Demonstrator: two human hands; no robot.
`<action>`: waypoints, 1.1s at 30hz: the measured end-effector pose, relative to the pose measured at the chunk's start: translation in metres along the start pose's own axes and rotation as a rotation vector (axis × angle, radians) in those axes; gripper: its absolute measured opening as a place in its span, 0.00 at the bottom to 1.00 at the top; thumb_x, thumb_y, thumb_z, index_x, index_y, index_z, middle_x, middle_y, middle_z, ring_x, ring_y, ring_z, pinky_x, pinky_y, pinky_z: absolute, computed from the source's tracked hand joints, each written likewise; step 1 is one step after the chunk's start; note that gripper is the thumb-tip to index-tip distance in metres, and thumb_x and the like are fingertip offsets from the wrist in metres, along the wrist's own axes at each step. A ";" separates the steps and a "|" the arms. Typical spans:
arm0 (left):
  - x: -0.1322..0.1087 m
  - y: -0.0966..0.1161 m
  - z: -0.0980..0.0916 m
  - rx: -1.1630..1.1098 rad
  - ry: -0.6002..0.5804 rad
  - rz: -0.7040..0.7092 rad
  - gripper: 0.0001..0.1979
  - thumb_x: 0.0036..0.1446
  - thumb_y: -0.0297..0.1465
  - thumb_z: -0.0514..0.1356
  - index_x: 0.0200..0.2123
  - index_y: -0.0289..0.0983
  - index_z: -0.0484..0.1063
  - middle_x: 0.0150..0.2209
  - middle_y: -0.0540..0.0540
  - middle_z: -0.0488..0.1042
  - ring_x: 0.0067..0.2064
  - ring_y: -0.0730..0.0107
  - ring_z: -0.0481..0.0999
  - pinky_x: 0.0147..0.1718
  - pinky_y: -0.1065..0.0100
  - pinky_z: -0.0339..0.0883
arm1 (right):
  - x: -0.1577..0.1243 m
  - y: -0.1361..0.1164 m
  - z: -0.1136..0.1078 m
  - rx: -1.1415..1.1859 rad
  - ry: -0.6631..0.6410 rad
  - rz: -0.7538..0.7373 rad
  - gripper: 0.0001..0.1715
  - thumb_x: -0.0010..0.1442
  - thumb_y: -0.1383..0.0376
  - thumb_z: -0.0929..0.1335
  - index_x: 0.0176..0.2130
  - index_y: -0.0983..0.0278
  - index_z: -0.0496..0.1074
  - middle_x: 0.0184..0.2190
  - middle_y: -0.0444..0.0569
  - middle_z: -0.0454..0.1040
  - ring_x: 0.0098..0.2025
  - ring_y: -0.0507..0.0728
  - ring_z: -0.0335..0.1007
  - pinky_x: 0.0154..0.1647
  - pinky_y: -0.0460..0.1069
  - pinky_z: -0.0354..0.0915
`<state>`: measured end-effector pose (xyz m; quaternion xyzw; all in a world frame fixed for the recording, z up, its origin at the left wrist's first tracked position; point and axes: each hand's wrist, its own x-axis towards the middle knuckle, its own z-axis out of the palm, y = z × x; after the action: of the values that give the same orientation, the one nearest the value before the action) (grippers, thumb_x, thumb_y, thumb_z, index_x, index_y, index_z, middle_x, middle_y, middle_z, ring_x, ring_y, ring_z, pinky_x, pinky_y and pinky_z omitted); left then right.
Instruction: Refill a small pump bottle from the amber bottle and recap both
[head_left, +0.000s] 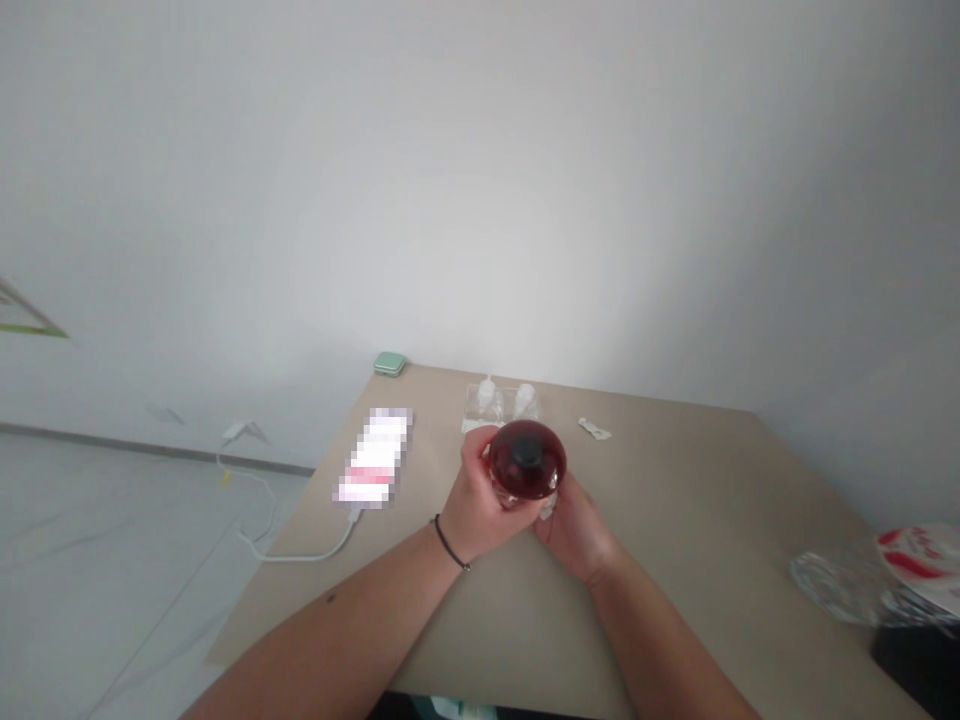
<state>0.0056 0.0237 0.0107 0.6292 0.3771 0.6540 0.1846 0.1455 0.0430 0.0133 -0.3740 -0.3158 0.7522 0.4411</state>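
Over the middle of the table, a round container with a glossy dark red domed top (536,482) and a black knob at its centre is held between both hands. I see it from above, so most of its body is hidden. My left hand (484,505) is closed around its left and near side, just under the red top. Lower on the right, my right hand (574,530) is closed against the container, its fingers partly hidden behind it. Just beyond stands a clear plastic tray (472,405) with two white rounded pieces (525,398).
A phone (375,455) with a white cable (300,558) lies on the left of the beige table (675,480). A green case (389,363) sits at the back left corner. White scrap (594,429) lies behind; crumpled clear plastic packaging (840,585) is at the right edge.
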 end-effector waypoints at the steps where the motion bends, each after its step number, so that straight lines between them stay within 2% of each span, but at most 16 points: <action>1: 0.001 0.000 -0.001 0.011 0.003 0.013 0.39 0.47 0.30 0.71 0.57 0.41 0.52 0.51 0.39 0.68 0.48 0.56 0.78 0.45 0.57 0.75 | 0.000 0.000 -0.002 -0.027 0.021 0.019 0.20 0.59 0.49 0.71 0.40 0.62 0.81 0.35 0.51 0.84 0.36 0.60 0.80 0.40 0.54 0.74; 3: 0.002 -0.001 -0.002 0.028 0.005 0.032 0.39 0.47 0.30 0.71 0.58 0.40 0.53 0.52 0.39 0.67 0.49 0.55 0.77 0.46 0.57 0.75 | 0.000 -0.002 -0.006 -0.070 0.073 -0.003 0.19 0.56 0.50 0.74 0.33 0.65 0.80 0.28 0.51 0.82 0.29 0.58 0.78 0.33 0.52 0.74; 7: 0.004 -0.007 -0.003 0.045 0.009 -0.010 0.40 0.47 0.32 0.72 0.58 0.40 0.54 0.53 0.37 0.67 0.52 0.52 0.76 0.50 0.53 0.73 | 0.001 -0.014 -0.016 -0.008 0.203 -0.174 0.17 0.50 0.54 0.78 0.28 0.64 0.77 0.24 0.47 0.79 0.23 0.53 0.72 0.26 0.48 0.72; 10: 0.005 -0.010 -0.005 0.039 -0.035 -0.107 0.40 0.47 0.32 0.72 0.59 0.38 0.55 0.55 0.35 0.67 0.54 0.50 0.74 0.53 0.50 0.71 | -0.001 -0.025 -0.023 0.096 0.243 -0.258 0.15 0.51 0.57 0.78 0.38 0.60 0.78 0.25 0.43 0.78 0.24 0.52 0.72 0.27 0.48 0.73; 12: 0.006 -0.011 -0.006 -0.012 -0.083 -0.176 0.40 0.47 0.32 0.71 0.60 0.38 0.55 0.56 0.35 0.67 0.55 0.50 0.74 0.54 0.50 0.70 | -0.003 -0.031 -0.027 0.141 0.228 -0.274 0.20 0.52 0.59 0.77 0.46 0.57 0.76 0.29 0.44 0.80 0.27 0.54 0.75 0.29 0.50 0.74; 13: 0.006 -0.011 -0.006 -0.044 -0.105 -0.212 0.41 0.48 0.33 0.71 0.60 0.38 0.55 0.57 0.35 0.67 0.55 0.51 0.74 0.54 0.50 0.70 | -0.004 -0.034 -0.028 0.167 0.226 -0.268 0.20 0.53 0.59 0.77 0.46 0.56 0.76 0.32 0.45 0.81 0.30 0.55 0.77 0.31 0.51 0.75; 16: 0.006 -0.011 -0.006 -0.115 -0.149 -0.315 0.40 0.48 0.32 0.71 0.60 0.38 0.56 0.56 0.36 0.68 0.53 0.52 0.75 0.54 0.49 0.71 | -0.005 -0.038 -0.032 0.240 0.247 -0.238 0.13 0.51 0.56 0.77 0.35 0.58 0.75 0.36 0.48 0.82 0.38 0.58 0.79 0.35 0.53 0.76; 18: 0.004 -0.012 -0.005 -0.135 -0.180 -0.360 0.39 0.48 0.31 0.71 0.60 0.38 0.57 0.56 0.36 0.69 0.53 0.51 0.75 0.55 0.48 0.70 | -0.006 -0.038 -0.034 0.231 0.259 -0.235 0.18 0.49 0.52 0.77 0.27 0.59 0.71 0.32 0.46 0.81 0.35 0.57 0.79 0.30 0.50 0.74; 20: 0.002 -0.013 -0.004 -0.158 -0.226 -0.377 0.39 0.48 0.32 0.71 0.61 0.39 0.57 0.57 0.37 0.69 0.54 0.51 0.74 0.55 0.48 0.69 | -0.010 -0.035 -0.034 0.133 0.271 -0.275 0.24 0.47 0.49 0.78 0.23 0.60 0.67 0.26 0.43 0.77 0.25 0.52 0.73 0.20 0.45 0.67; 22: 0.000 -0.013 -0.003 -0.175 -0.284 -0.373 0.39 0.49 0.33 0.71 0.61 0.40 0.58 0.57 0.38 0.69 0.55 0.50 0.73 0.56 0.49 0.69 | -0.017 -0.031 -0.032 -0.062 0.255 -0.343 0.25 0.47 0.47 0.77 0.24 0.61 0.67 0.23 0.40 0.73 0.17 0.47 0.64 0.14 0.42 0.59; 24: -0.001 -0.010 -0.003 -0.164 -0.319 -0.347 0.39 0.49 0.33 0.71 0.62 0.40 0.58 0.57 0.38 0.69 0.56 0.50 0.73 0.56 0.49 0.68 | -0.026 -0.026 -0.028 -0.301 0.196 -0.390 0.23 0.48 0.47 0.77 0.33 0.60 0.72 0.28 0.40 0.73 0.17 0.46 0.62 0.14 0.43 0.59; 25: -0.001 -0.008 -0.003 -0.146 -0.327 -0.320 0.39 0.49 0.33 0.71 0.62 0.40 0.58 0.57 0.38 0.68 0.56 0.50 0.72 0.57 0.49 0.67 | -0.030 -0.023 -0.027 -0.411 0.161 -0.400 0.25 0.48 0.48 0.77 0.40 0.59 0.74 0.31 0.42 0.74 0.18 0.47 0.63 0.15 0.43 0.61; 28: 0.001 -0.003 -0.002 -0.059 -0.360 -0.178 0.38 0.49 0.31 0.70 0.62 0.40 0.58 0.58 0.38 0.67 0.58 0.50 0.70 0.58 0.49 0.65 | -0.038 -0.016 -0.023 -0.645 0.130 -0.403 0.40 0.45 0.52 0.79 0.54 0.59 0.70 0.38 0.47 0.77 0.23 0.51 0.68 0.17 0.45 0.65; 30: 0.001 -0.001 -0.001 -0.001 -0.396 -0.105 0.38 0.49 0.30 0.69 0.62 0.40 0.58 0.57 0.39 0.66 0.58 0.50 0.68 0.59 0.48 0.63 | -0.040 -0.015 -0.022 -0.719 0.162 -0.385 0.42 0.45 0.53 0.79 0.56 0.59 0.69 0.37 0.48 0.78 0.23 0.52 0.68 0.16 0.45 0.64; 33: -0.002 -0.003 0.001 0.065 -0.404 -0.129 0.43 0.50 0.34 0.70 0.65 0.39 0.52 0.61 0.35 0.62 0.62 0.46 0.64 0.62 0.45 0.59 | -0.036 -0.024 -0.025 -0.769 0.258 -0.387 0.41 0.46 0.52 0.78 0.56 0.60 0.69 0.30 0.45 0.77 0.18 0.50 0.63 0.14 0.46 0.61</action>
<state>0.0065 0.0246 0.0072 0.7278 0.3929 0.4887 0.2776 0.1881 0.0237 0.0297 -0.5356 -0.5789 0.4311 0.4383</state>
